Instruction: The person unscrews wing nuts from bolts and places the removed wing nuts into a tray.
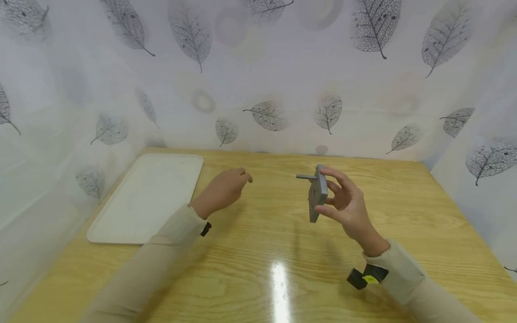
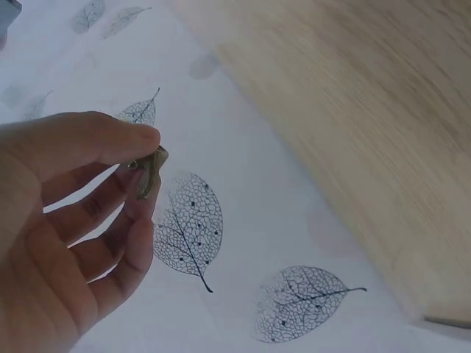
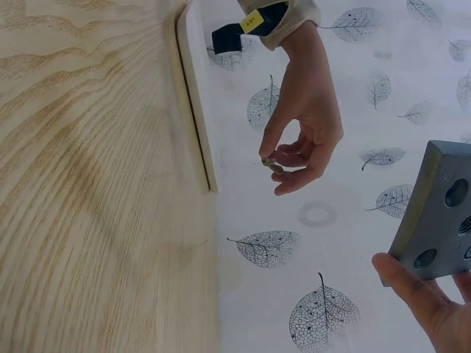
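Note:
My left hand [image 1: 226, 188] is held above the table, to the right of the white tray. In the left wrist view its thumb and fingers pinch a small brass-coloured metal piece [image 2: 149, 173], whose exact kind I cannot tell. The right wrist view shows the same small piece [image 3: 271, 164] at the fingertips. My right hand [image 1: 349, 206] grips a grey plate-like block [image 1: 317, 193] by its edges, thumb below and fingers above. A thin grey rod [image 1: 305, 176] juts from the block's face toward the left hand. Several round holes, one threaded, show in the block [image 3: 438, 220].
A white tray [image 1: 153, 197] lies on the left side of the wooden table [image 1: 250, 251]. Leaf-patterned curtain cloth [image 1: 266, 76] hangs behind the table and along both sides. Dark wrist devices [image 1: 365, 276] sit at the cuffs.

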`<action>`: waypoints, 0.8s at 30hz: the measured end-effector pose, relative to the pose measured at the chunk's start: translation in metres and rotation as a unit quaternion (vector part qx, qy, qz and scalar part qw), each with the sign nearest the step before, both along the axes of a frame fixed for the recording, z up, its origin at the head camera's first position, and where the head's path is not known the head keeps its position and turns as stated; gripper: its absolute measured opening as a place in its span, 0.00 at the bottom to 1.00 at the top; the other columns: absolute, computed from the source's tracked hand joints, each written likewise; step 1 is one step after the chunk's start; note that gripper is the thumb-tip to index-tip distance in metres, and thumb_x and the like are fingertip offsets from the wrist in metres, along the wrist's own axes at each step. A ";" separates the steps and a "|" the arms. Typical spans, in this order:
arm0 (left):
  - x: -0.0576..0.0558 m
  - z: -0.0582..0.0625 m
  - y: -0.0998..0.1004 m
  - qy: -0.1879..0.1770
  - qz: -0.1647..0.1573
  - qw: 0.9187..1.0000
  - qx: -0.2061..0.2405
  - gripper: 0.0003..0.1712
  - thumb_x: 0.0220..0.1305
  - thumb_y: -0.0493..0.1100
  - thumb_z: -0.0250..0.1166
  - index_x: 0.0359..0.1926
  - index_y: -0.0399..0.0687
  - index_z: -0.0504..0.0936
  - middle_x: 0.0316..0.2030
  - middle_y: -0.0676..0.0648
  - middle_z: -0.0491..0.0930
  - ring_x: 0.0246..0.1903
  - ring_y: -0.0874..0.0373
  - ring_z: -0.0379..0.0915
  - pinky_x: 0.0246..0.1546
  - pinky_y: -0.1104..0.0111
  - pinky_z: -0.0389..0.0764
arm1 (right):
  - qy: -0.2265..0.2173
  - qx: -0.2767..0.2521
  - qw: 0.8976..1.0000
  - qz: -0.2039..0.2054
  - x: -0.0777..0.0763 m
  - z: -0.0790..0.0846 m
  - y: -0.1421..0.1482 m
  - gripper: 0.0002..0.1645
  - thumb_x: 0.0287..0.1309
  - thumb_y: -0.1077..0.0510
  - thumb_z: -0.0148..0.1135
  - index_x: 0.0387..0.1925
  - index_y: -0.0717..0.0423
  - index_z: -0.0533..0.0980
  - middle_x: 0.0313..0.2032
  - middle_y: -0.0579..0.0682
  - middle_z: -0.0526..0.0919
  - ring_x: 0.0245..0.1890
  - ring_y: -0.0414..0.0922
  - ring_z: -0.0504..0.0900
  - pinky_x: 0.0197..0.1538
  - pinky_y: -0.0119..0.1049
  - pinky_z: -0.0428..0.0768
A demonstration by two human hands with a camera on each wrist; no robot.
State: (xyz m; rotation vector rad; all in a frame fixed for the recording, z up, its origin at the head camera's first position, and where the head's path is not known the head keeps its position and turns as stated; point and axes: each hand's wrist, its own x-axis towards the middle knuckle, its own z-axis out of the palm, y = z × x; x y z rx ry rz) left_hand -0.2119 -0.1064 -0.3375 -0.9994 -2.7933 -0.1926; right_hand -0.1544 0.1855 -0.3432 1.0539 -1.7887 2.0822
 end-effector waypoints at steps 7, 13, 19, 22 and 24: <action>-0.004 -0.001 -0.015 -0.004 0.011 1.000 -0.021 0.15 0.62 0.27 0.54 0.47 0.40 0.79 0.41 0.42 0.80 0.39 0.51 0.79 0.40 0.65 0.81 | -0.008 -0.002 1.000 -0.006 0.000 0.000 0.000 0.42 0.45 0.68 0.70 0.62 0.71 0.61 0.63 0.51 0.67 0.58 0.46 0.76 0.45 0.39 0.83; -0.019 -0.009 -0.050 -0.023 0.061 0.998 -0.020 0.16 0.61 0.26 0.53 0.48 0.38 0.79 0.44 0.40 0.80 0.39 0.48 0.79 0.40 0.61 0.81 | -0.008 -0.005 1.000 -0.004 -0.001 -0.001 0.001 0.42 0.45 0.67 0.70 0.62 0.70 0.62 0.64 0.50 0.67 0.58 0.47 0.76 0.45 0.39 0.83; -0.027 -0.016 -0.091 -0.051 0.108 0.992 -0.037 0.18 0.56 0.24 0.55 0.48 0.35 0.78 0.42 0.36 0.79 0.38 0.43 0.78 0.40 0.56 0.80 | -0.008 -0.003 1.000 -0.005 -0.002 -0.003 0.003 0.42 0.45 0.68 0.70 0.62 0.70 0.62 0.63 0.51 0.67 0.58 0.46 0.76 0.45 0.39 0.83; -0.029 -0.018 -0.110 -0.063 0.125 0.989 -0.043 0.19 0.54 0.24 0.55 0.48 0.33 0.78 0.41 0.35 0.79 0.37 0.43 0.78 0.40 0.55 0.80 | -0.006 -0.005 1.000 -0.007 -0.002 -0.003 0.004 0.42 0.46 0.67 0.70 0.62 0.70 0.62 0.64 0.52 0.67 0.59 0.46 0.75 0.45 0.39 0.83; -0.029 -0.019 -0.121 -0.067 0.132 0.988 -0.044 0.18 0.54 0.24 0.55 0.47 0.32 0.78 0.41 0.33 0.79 0.38 0.42 0.78 0.41 0.55 0.79 | -0.004 -0.007 1.000 -0.009 -0.002 -0.003 0.005 0.42 0.46 0.66 0.70 0.62 0.70 0.62 0.64 0.52 0.67 0.59 0.47 0.76 0.46 0.39 0.83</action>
